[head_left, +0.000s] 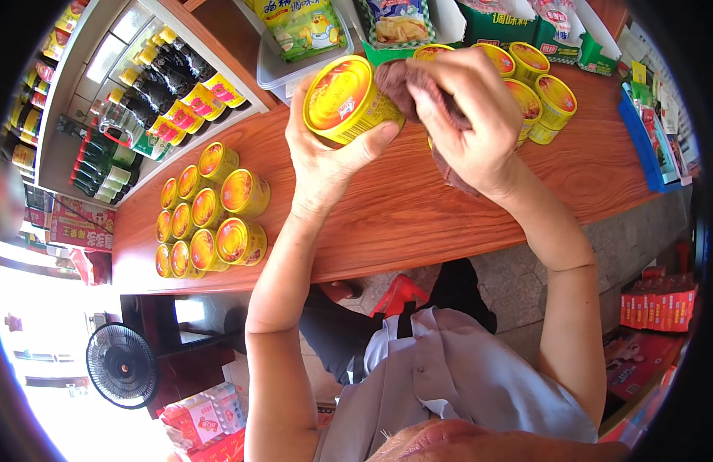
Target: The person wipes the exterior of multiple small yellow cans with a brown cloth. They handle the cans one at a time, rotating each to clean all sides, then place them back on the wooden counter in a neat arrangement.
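My left hand (323, 167) is wrapped round a yellow tin can (339, 98), holding it tilted above the wooden counter with its round printed lid facing up. Bunched in my right hand (479, 115) is a brown cloth (400, 83), pressed against the can's right side. Part of the cloth hangs below my right hand. Beyond that hand stands a group of similar yellow cans (556, 98), partly hidden by it. Several more yellow cans (246, 192) stand in rows at the left of the counter.
The wooden counter (356, 223) spans the middle. Dark bottles (175, 81) fill shelves at the left. Along the back are a clear plastic bin (283, 71) with packets and green display boxes (599, 58). A blue tray (641, 146) stands at the right end. A black fan (122, 366) is lower left.
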### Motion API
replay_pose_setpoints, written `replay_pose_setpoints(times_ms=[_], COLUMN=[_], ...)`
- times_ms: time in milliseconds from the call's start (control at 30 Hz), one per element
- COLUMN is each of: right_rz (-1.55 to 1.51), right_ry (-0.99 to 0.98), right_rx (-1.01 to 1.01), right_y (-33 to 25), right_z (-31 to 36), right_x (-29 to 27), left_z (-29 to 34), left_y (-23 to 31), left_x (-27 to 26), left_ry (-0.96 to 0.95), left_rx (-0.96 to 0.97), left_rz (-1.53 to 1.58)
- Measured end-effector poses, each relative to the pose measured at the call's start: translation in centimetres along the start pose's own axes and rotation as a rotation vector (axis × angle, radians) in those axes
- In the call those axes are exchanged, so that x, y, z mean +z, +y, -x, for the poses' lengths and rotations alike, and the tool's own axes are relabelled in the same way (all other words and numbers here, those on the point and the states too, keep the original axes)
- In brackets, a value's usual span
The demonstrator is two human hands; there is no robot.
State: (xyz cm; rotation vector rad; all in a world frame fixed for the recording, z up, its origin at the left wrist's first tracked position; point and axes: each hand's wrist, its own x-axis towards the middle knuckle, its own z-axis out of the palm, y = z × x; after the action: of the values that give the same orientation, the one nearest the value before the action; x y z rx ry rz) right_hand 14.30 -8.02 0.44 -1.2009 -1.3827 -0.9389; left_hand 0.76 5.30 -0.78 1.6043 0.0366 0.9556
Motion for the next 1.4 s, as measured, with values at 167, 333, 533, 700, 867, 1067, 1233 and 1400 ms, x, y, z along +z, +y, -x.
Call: replay_pose_setpoints(times_ms=[167, 333, 533, 700, 867, 1067, 1233, 1400], right_rz=[-0.055, -0.104, -0.533, -0.477, -0.359, -0.491, -0.073, 0.163], right_ry=[-0.035, -0.085, -0.045, 0.025, -0.015, -0.132, -0.065, -0.062], right_rx=[-0.115, -0.189, 0.503, 0.482, 0.266, 0.468, -0.084, -0.204], right_y=[-1.0, -2.1, -1.4, -1.3, -0.1, -1.3, -2.3, 0.0], right_z=[0.3, 0.2, 0.9, 1.5, 0.2, 0.5, 0.3, 0.8], right_x=[-0.5, -0.6, 0.7, 2.0, 0.5, 0.3, 0.0, 0.8], left_z=[0.4, -0.3, 1.7, 1.8, 1.8, 1.5, -0.6, 0.4], left_y=[-0.7, -1.0, 0.3, -1.8, -1.7, -0.3, -1.0, -1.1], left_x=[-0.1, -1.8, -0.3, -0.2, -0.3, -0.9, -1.1, -0.2], left_ry=[-0.164, -0.302, -0.362, -0.284, -0.268, -0.223, -0.038, -0.218], left_rx=[-0.112, -0.087, -0.367, -0.416, -0.524, -0.602, -0.635, -0.556], left_rz=[0.158, 0.095, 0.768, 0.816, 0.616, 1.017, 0.998, 0.657])
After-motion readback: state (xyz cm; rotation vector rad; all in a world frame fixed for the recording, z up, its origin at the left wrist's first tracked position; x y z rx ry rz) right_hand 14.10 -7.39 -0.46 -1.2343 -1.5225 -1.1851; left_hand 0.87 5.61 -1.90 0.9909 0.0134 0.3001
